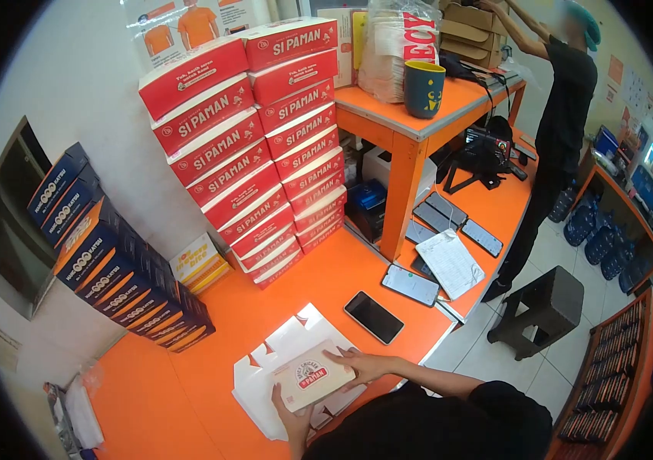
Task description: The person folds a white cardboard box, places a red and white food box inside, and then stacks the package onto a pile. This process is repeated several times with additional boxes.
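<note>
A small cream food box (296, 393) with a red "Paman" logo is held closed between both hands, tilted toward me. My left hand (293, 416) grips its lower left corner, thumb along the side and the other fingers mostly underneath. At the opposite end, my right hand (363, 366) is closed around the edge, with fingers on the top and side. Beneath the box lie flat white unfolded carton sheets (253, 399) with notched edges, resting on the orange table (188, 406). Just beyond them is a dark-screened phone (374, 317).
Tall stacks of red-and-white "Si Paman" boxes (223, 157) stand at the back, with dark blue boxes (127, 287) leftward. More phones (411, 285) and a notepad (453, 262) lie rightward. A mug (424, 90) sits on a raised shelf. A co-worker (564, 100) stands behind a stool (541, 310).
</note>
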`<action>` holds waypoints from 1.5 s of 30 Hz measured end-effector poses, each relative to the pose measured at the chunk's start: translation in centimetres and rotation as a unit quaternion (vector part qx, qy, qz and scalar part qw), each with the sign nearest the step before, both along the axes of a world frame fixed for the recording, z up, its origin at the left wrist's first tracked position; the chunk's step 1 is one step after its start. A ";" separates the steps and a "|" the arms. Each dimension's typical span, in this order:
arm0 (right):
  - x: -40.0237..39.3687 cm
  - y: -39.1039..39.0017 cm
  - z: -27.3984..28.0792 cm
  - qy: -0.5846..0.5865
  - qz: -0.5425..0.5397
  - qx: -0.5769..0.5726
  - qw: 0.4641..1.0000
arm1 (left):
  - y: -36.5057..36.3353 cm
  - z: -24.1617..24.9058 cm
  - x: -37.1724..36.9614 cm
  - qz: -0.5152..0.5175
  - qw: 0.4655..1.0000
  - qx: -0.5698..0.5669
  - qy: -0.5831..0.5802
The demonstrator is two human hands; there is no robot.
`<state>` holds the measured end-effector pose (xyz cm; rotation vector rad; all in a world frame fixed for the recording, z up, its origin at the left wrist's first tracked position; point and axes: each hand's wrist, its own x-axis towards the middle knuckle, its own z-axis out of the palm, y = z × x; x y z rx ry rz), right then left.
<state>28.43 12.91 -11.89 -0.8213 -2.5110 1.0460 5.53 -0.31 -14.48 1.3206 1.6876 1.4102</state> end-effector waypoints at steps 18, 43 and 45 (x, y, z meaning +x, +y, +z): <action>-3.8 0.2 1.5 -0.113 0.088 0.195 0.970 | -1.4 2.6 0.0 0.007 0.995 -0.095 0.007; 4.3 27.5 -1.4 -0.209 -0.203 0.247 0.924 | 0.9 1.7 2.4 -0.251 0.938 -0.107 0.215; 4.7 27.5 -1.4 -0.172 -0.202 0.239 0.934 | 0.8 1.2 1.9 -0.261 0.946 -0.105 0.163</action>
